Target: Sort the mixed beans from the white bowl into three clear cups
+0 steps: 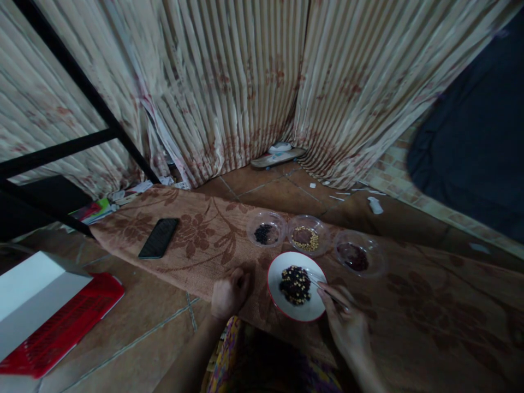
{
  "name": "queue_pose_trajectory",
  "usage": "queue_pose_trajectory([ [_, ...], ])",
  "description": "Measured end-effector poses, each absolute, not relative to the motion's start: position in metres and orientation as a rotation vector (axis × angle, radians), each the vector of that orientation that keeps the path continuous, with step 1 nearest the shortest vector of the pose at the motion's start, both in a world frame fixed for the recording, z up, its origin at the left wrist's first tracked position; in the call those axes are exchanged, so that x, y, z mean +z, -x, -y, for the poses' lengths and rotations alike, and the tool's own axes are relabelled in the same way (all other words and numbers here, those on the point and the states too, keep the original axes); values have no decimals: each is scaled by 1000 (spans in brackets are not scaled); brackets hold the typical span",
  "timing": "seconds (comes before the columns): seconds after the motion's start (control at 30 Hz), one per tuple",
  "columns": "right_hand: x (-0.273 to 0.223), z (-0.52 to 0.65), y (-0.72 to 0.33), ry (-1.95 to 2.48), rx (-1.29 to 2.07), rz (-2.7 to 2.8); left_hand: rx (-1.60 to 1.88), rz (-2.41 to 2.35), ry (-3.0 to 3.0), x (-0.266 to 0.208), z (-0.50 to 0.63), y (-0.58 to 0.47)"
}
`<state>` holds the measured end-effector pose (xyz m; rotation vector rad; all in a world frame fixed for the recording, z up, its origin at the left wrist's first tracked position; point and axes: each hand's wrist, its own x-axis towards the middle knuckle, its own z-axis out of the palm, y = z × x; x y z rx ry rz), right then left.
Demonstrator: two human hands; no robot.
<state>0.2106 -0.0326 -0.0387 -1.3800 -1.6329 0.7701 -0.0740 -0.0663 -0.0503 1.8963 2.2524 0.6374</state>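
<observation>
My right hand (346,319) grips slim metal tweezers (333,296), whose tips reach over the right side of a white bowl (313,312) with a red rim. Inside the bowl lies a mixed heap of dark and yellow beans (295,285). Behind the bowl stand three clear plastic bowls: one with black beans (265,234), one with yellow beans (311,240) and one with dark red beans (355,257). My left hand (230,293) rests on the cloth left of the white bowl, fingers curled in a loose fist, nothing visible in it.
A patterned brown cloth (204,262) covers the long, narrow table. A black phone (159,238) lies on its left part. On the floor at left are a white box (36,295) and a red basket (77,314). A skateboard (278,158) lies by the striped curtains (245,82).
</observation>
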Motion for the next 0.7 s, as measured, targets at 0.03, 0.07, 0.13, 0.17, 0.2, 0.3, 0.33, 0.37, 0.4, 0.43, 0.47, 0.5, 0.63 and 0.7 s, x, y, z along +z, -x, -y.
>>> queue_pose_trajectory([
  [0.03,-39,32,-211,1383,767,1637,633,-2261,-1894,-51,66,74],
  [0.07,-39,32,-211,1387,765,1639,632,-2266,-1892,-52,66,74],
  [0.13,-40,32,-211,1394,758,1644,639,-2266,-1891,-54,67,75],
  [0.17,-40,32,-212,1393,756,1647,642,-2264,-1892,-55,67,75],
  [0.2,-41,32,-212,1389,758,1652,644,-2262,-1891,-55,67,75],
  [0.3,-43,31,-213,1371,762,1658,636,-2264,-1888,-55,67,75],
  [0.33,-44,30,-213,1366,762,1660,632,-2264,-1888,-55,67,75],
  [0.37,-44,30,-213,1363,760,1663,626,-2262,-1889,-55,67,75],
  [0.4,-45,30,-213,1359,755,1667,619,-2264,-1888,-54,67,75],
  [0.43,-45,30,-214,1356,748,1672,614,-2266,-1887,-54,67,75],
  [0.47,-45,30,-214,1352,739,1681,611,-2266,-1885,-53,67,75],
  [0.5,-45,30,-213,1349,728,1689,609,-2267,-1883,-52,67,75],
  [0.63,-43,30,-213,1340,699,1692,617,-2260,-1872,-51,67,75],
  [0.7,-42,30,-213,1338,700,1690,623,-2256,-1872,-51,67,75],
])
